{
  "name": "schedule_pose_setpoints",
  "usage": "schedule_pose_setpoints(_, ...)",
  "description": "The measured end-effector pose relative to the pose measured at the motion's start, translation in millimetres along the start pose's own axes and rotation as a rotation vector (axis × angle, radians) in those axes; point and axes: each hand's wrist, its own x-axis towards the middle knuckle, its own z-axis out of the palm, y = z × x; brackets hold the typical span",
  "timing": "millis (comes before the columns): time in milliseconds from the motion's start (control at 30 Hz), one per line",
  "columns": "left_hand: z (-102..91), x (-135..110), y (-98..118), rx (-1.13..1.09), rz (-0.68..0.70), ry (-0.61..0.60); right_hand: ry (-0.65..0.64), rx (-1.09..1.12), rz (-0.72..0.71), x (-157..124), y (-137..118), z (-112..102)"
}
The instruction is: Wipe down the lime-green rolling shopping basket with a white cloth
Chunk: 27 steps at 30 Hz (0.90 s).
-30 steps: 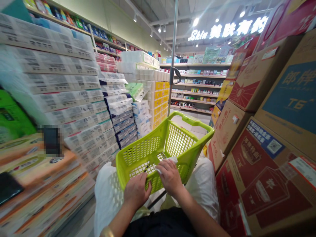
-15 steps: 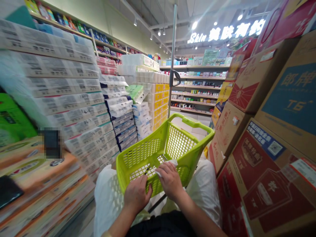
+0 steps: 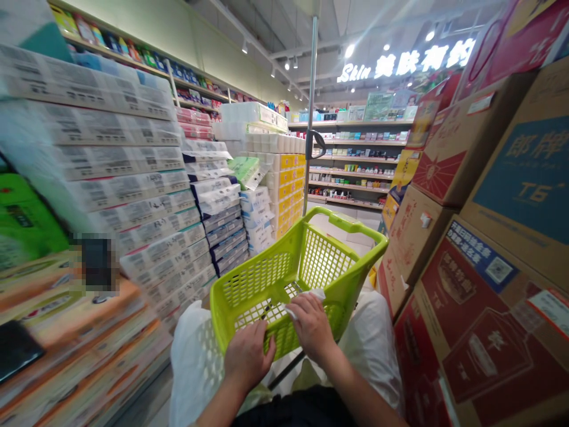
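A lime-green shopping basket (image 3: 262, 273) with a perforated wall and a raised handle stands between my knees, and no goods show inside it. My left hand (image 3: 246, 354) is closed over its near rim, with the thumb on the outer side. To the right along the same rim, my right hand (image 3: 310, 326) presses a white wipe (image 3: 318, 293) against the plastic. Most of the wipe is hidden under my fingers. A dark rod (image 3: 287, 369) runs below the basket.
Tall stacks of wrapped tissue packs (image 3: 128, 136) rise on the left. Cardboard cartons (image 3: 480, 320) are piled close on the right. A metal pole (image 3: 312, 77) stands behind the basket. Stocked shelves (image 3: 351, 142) line the back. A black phone-like object (image 3: 20, 349) lies at lower left.
My right hand has slid slightly to the right along the rim with the wipe. My left hand keeps its hold on the basket. The view has shifted a little.
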Motion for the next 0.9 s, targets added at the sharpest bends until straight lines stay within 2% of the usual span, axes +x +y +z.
schedule_pose_setpoints(100, 1.1, 0, 1, 0.010, -0.011, 0.018, 0.104, -0.054, 0.107, 5, 26, -14)
schedule_pose_setpoints(167, 1.6, 0, 2, 0.015, -0.012, 0.025, 0.137, -0.056, 0.145, 6, 29, -16)
schedule_pose_setpoints(233, 1.9, 0, 2, 0.022, -0.008, 0.023, 0.112, -0.026, 0.131, 4, 16, -9)
schedule_pose_setpoints(333, 2.3, 0, 1, 0.023, 0.006, 0.014, -0.002, 0.048, 0.015, -1, -13, 6)
schedule_pose_setpoints(400, 2.6, 0, 0, 0.016, 0.019, 0.013, -0.054, 0.074, -0.046, -2, -19, 10)
schedule_pose_setpoints(467, 3.1, -1, -1, 0.017, 0.025, 0.020, -0.045, 0.065, -0.038, 0, -10, 5)
schedule_pose_setpoints(567, 3.8, -1, -1, 0.029, 0.018, 0.039, 0.049, 0.001, 0.071, 4, 18, -8)
schedule_pose_setpoints(633, 4.4, -1, 0, 0.038, 0.010, 0.042, 0.105, -0.033, 0.137, 5, 27, -11)
schedule_pose_setpoints(700, 5.1, -1, 1, 0.044, 0.005, 0.037, 0.113, -0.027, 0.145, 3, 21, -7)
schedule_pose_setpoints(833, 6.5, -2, -1, 0.033, 0.021, 0.030, -0.005, 0.061, 0.005, -3, -9, 10)
schedule_pose_setpoints(900, 6.7, -3, -2, 0.031, 0.022, 0.028, -0.040, 0.080, -0.034, -2, -11, 10)
